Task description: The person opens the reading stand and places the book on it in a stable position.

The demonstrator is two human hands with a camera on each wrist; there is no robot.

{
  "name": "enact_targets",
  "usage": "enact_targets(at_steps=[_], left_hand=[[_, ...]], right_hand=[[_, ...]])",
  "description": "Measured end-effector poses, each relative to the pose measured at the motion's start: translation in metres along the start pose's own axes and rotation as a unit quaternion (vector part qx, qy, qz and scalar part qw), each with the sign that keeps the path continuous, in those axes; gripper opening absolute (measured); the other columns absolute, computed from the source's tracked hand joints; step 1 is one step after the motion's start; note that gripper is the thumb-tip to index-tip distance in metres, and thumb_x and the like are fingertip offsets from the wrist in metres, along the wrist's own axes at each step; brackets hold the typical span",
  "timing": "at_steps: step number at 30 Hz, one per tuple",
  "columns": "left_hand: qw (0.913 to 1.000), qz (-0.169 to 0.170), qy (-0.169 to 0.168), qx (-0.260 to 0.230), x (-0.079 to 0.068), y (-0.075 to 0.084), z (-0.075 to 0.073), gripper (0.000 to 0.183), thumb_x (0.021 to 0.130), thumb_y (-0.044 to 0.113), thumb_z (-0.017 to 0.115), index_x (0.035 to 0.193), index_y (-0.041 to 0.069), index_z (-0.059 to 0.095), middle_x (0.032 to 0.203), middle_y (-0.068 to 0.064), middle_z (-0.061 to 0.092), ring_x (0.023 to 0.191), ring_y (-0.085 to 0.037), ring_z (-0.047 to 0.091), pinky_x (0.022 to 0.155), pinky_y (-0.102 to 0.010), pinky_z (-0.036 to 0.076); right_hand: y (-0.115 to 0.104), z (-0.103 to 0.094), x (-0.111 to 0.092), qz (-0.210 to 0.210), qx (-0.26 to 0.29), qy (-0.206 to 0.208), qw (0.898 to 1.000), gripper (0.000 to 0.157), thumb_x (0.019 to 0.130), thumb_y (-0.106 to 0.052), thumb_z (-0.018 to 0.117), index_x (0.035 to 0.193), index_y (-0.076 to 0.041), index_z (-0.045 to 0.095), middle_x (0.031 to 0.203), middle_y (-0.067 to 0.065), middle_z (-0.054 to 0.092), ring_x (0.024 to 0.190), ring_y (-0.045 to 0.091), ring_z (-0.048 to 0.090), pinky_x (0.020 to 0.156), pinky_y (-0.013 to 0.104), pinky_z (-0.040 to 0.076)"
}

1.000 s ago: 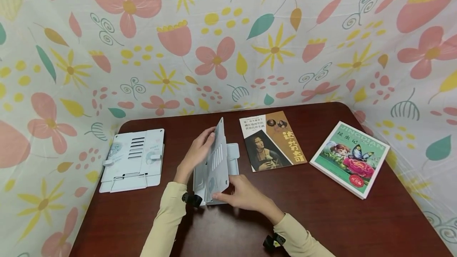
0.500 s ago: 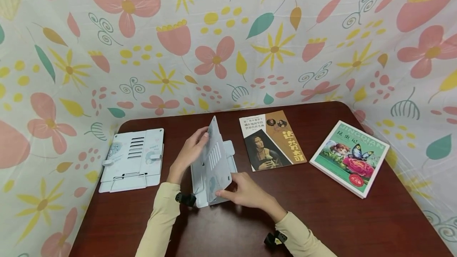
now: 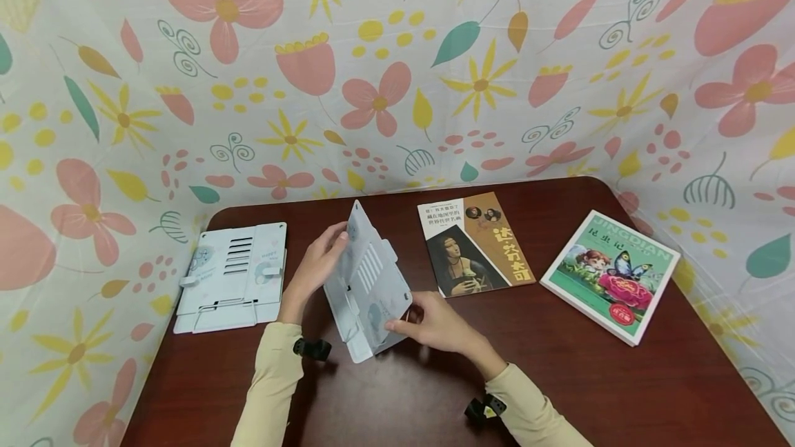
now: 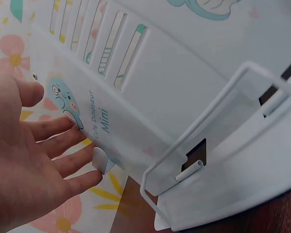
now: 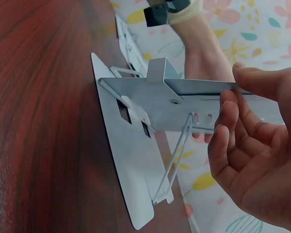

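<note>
A pale metal book stand point(image 3: 386, 283) with slots and a dinosaur print stands unfolded at mid-table, its panel raised at a slant over the base plate point(image 5: 131, 170). Wire struts point(image 5: 173, 162) brace the panel from behind. On its left side is my left hand point(image 3: 315, 264), fingers extended, their tips at the panel's edge. The left wrist view shows the thumb apart from the panel and a wire page holder point(image 4: 213, 107) in front. My right hand point(image 3: 439, 323) pinches the panel's right edge between thumb and forefinger, the other fingers curled.
Another pale book stand point(image 3: 239, 305) lies folded flat at the table's left. A thin brown-and-white book point(image 3: 462, 261) lies behind and right of my right hand. Farther right is a thick green book point(image 3: 611, 274). Flowered cloth point(image 3: 373, 150) hangs behind the table point(image 3: 559, 392).
The stand has turned and its panel has tipped over leftward, so more of the slotted face shows. My left hand has moved left with it; the right hand has shifted slightly right, still pinching the edge.
</note>
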State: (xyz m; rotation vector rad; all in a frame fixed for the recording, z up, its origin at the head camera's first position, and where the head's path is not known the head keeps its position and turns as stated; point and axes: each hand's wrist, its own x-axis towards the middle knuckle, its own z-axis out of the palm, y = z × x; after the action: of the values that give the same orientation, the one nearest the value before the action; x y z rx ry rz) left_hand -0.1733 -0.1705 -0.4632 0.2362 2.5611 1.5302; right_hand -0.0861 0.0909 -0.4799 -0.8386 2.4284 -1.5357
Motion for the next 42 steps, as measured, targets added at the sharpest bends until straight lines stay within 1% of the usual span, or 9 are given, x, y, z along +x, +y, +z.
enact_targets(at_steps=[5,11,15,19,23,29,32,37,42], left_hand=[[0.9999,0.005,0.009,0.005,-0.003,-0.004,-0.005,0.057,0.109,0.047,0.038,0.156,0.015,0.039,0.154,-0.014,0.047,0.141,-0.036,0.046,0.113,-0.055,0.040],[0.9999,0.000,0.014,0.006,-0.007,-0.008,-0.011,0.058,0.108,0.048,0.039,0.156,0.016,0.038,0.155,-0.012,0.047,0.140,-0.034,0.048,0.113,-0.054,0.041],[0.9998,-0.003,0.021,0.006,-0.011,-0.011,-0.015,0.058,0.108,0.048,0.040,0.156,0.016,0.039,0.155,-0.011,0.046,0.139,-0.033,0.050,0.112,-0.053,0.042],[0.9994,-0.003,0.033,0.002,-0.015,-0.016,-0.019,0.056,0.108,0.046,0.042,0.155,0.015,0.040,0.156,-0.012,0.046,0.140,-0.032,0.049,0.114,-0.052,0.041],[0.9990,-0.006,0.042,-0.015,-0.020,-0.020,-0.022,0.055,0.108,0.041,0.044,0.154,0.011,0.040,0.155,-0.014,0.046,0.141,-0.031,0.048,0.117,-0.050,0.038],[0.9983,-0.016,0.047,-0.030,-0.031,-0.022,-0.024,0.054,0.109,0.034,0.044,0.156,0.007,0.037,0.157,-0.019,0.042,0.143,-0.034,0.045,0.119,-0.050,0.036],[0.9979,-0.023,0.053,-0.029,-0.035,-0.022,-0.026,0.054,0.109,0.033,0.044,0.156,0.007,0.037,0.157,-0.018,0.042,0.143,-0.033,0.046,0.119,-0.049,0.036],[0.9974,-0.027,0.063,-0.024,-0.041,-0.022,-0.027,0.053,0.109,0.036,0.046,0.154,0.008,0.041,0.155,-0.017,0.045,0.140,-0.033,0.049,0.117,-0.049,0.038],[0.9968,-0.023,0.073,-0.022,-0.045,-0.024,-0.027,0.053,0.108,0.037,0.047,0.152,0.009,0.043,0.152,-0.017,0.048,0.137,-0.033,0.052,0.114,-0.050,0.042]], right_hand=[[0.001,-0.005,0.001,0.009,-0.015,0.018,1.000,0.017,0.088,-0.028,0.080,0.095,-0.014,0.072,0.071,-0.007,0.063,0.058,0.002,0.050,0.054,0.020,0.043],[0.005,-0.011,0.002,0.037,-0.025,0.027,0.999,0.016,0.088,-0.028,0.080,0.092,-0.014,0.073,0.066,-0.009,0.054,0.057,0.001,0.046,0.053,0.019,0.039],[0.006,-0.013,0.004,0.051,-0.021,0.035,0.998,0.015,0.088,-0.026,0.080,0.092,-0.013,0.073,0.065,-0.009,0.056,0.056,0.001,0.047,0.052,0.018,0.039],[0.006,-0.015,0.006,0.065,-0.002,0.042,0.997,0.016,0.089,-0.024,0.079,0.094,-0.010,0.074,0.066,-0.004,0.064,0.054,0.003,0.053,0.051,0.020,0.044],[0.008,-0.016,0.007,0.077,0.007,0.049,0.996,0.017,0.090,-0.025,0.077,0.095,-0.009,0.073,0.071,0.004,0.070,0.055,0.006,0.059,0.051,0.022,0.048],[0.014,-0.021,0.011,0.077,0.016,0.073,0.994,0.023,0.091,-0.022,0.077,0.080,-0.006,0.065,0.065,0.012,0.066,0.053,0.012,0.060,0.047,0.021,0.044],[0.017,-0.023,0.014,0.077,0.019,0.088,0.993,0.024,0.091,-0.019,0.077,0.077,-0.006,0.063,0.063,0.012,0.065,0.053,0.018,0.061,0.047,0.020,0.043],[0.022,-0.026,0.019,0.085,0.014,0.121,0.989,0.022,0.091,-0.015,0.077,0.077,-0.005,0.062,0.064,0.018,0.066,0.055,0.026,0.063,0.049,0.021,0.045],[0.026,-0.030,0.025,0.100,0.015,0.145,0.984,0.021,0.091,-0.014,0.076,0.079,-0.004,0.062,0.067,0.021,0.066,0.054,0.019,0.062,0.050,0.022,0.047]])
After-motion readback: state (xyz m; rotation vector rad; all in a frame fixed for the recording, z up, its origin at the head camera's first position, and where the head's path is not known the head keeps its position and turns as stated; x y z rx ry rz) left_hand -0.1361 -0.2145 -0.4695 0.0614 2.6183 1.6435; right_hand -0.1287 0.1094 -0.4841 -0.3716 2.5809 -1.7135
